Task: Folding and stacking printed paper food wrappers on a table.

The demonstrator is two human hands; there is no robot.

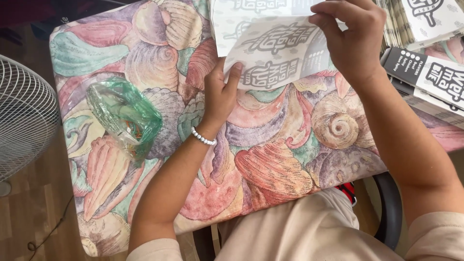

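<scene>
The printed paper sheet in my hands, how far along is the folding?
Done: a stack of folded sheets lies at the table's far right. In hand: left hand and right hand hold a printed sheet, partly folded. Left: finishing this sheet; no unfolded supply shows.

Your arms are bare below short, pale beige sleeves [435,237], and your trousers [295,232] match that beige. A bracelet of small white beads [202,137] circles your left wrist. Your right wrist wears nothing.
</scene>
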